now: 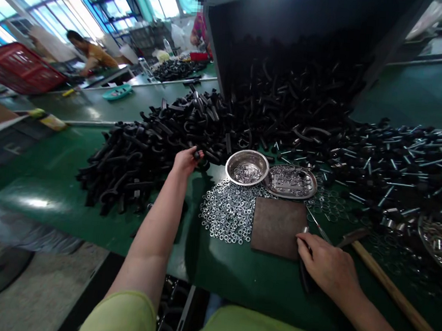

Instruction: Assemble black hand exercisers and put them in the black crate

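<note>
Head view: left hand (186,160) pinches a black handle (198,155); right hand (326,265) grips a black part (305,276).

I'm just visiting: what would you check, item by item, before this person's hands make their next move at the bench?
1. Left hand has a grip on a black curved part at the pile's edge: ok.
2. Right hand steady by the brown pad, holding a dark piece: ok; what the piece is, cannot tell.
3. Loose nuts within reach: ok.
4. Steel bowl upright: ok.
5. Hammer lying apart from both hands: ok.
</note>
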The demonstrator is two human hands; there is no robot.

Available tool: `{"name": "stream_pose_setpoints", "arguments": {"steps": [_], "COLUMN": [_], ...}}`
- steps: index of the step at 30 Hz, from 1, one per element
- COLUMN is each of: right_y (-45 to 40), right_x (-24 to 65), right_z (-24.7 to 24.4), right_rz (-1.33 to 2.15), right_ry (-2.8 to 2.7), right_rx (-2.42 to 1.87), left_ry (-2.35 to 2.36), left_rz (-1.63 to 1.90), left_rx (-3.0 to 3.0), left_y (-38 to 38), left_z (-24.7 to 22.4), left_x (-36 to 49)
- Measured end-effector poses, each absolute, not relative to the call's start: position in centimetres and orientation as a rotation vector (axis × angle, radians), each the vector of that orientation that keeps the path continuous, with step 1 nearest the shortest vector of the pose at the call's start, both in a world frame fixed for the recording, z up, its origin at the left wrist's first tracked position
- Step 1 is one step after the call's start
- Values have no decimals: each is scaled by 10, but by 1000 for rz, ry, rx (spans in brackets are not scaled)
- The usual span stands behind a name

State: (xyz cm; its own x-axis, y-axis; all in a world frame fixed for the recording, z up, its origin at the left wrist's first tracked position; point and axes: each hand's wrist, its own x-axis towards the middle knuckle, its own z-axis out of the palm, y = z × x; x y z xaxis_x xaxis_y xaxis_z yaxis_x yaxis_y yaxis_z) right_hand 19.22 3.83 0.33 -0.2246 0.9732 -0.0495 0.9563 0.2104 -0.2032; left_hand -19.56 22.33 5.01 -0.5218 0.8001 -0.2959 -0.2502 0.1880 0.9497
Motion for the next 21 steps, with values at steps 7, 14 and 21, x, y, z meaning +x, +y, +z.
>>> {"name": "stream_pose_setpoints", "arguments": {"steps": [7,14,21], "right_y": [38,24,17], "right_x": [187,156,156], "right_z": [18,48,43], "right_rz": [1048,979,765], "right_ry": [-1752,-1472,-1661], "right_rx": [-1547,-1349,-1277], "left_ry": [994,859,988], "left_rz": [1181,872,738], "left_rx": [602,535,664], "left_y": [90,11,7], "left_z": [46,32,39], "left_x": [-104,-3,10]}}
